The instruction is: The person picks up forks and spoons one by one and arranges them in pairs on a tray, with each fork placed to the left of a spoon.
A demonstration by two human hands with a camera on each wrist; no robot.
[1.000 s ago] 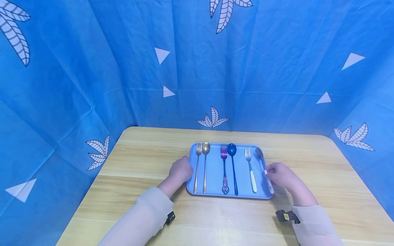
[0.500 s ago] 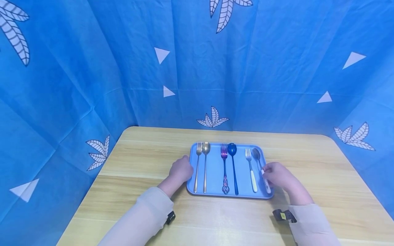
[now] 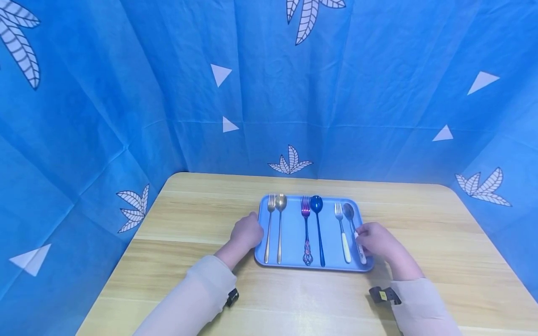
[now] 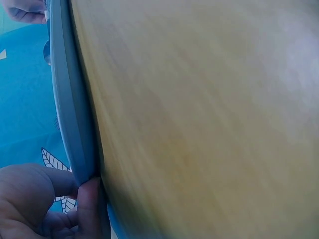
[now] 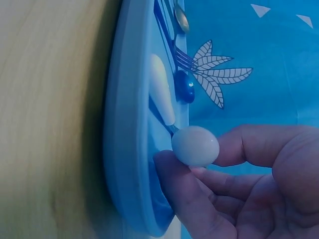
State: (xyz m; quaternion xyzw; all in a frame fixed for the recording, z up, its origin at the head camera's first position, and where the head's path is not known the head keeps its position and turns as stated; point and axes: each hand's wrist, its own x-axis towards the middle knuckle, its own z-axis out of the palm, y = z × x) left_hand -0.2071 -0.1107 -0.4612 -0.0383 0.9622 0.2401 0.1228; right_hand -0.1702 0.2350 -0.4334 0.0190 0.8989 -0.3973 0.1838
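A blue tray (image 3: 294, 238) lies on the table, carrying cutlery in pairs. My left hand (image 3: 248, 231) pinches the tray's left rim; the left wrist view shows its thumb and finger at the rim (image 4: 75, 99). At the tray's right end, my right hand (image 3: 378, 239) holds a spoon (image 3: 348, 212) by its white handle. The round end of that spoon handle (image 5: 196, 146) shows between thumb and fingers in the right wrist view. Just left of it lies a fork (image 3: 346, 247) with a pale handle, nearly parallel to the spoon.
A gold fork (image 3: 271, 205) and gold spoon (image 3: 280, 203) lie on the tray's left part. A purple fork (image 3: 306, 207) and dark blue spoon (image 3: 316, 204) occupy its middle. The wooden table (image 3: 201, 200) reaches back to a blue patterned cloth (image 3: 273, 93).
The white-handled spoon in my right hand has shifted left from the tray's right rim, closer to the pale-handled fork. My left hand stays at the left rim.
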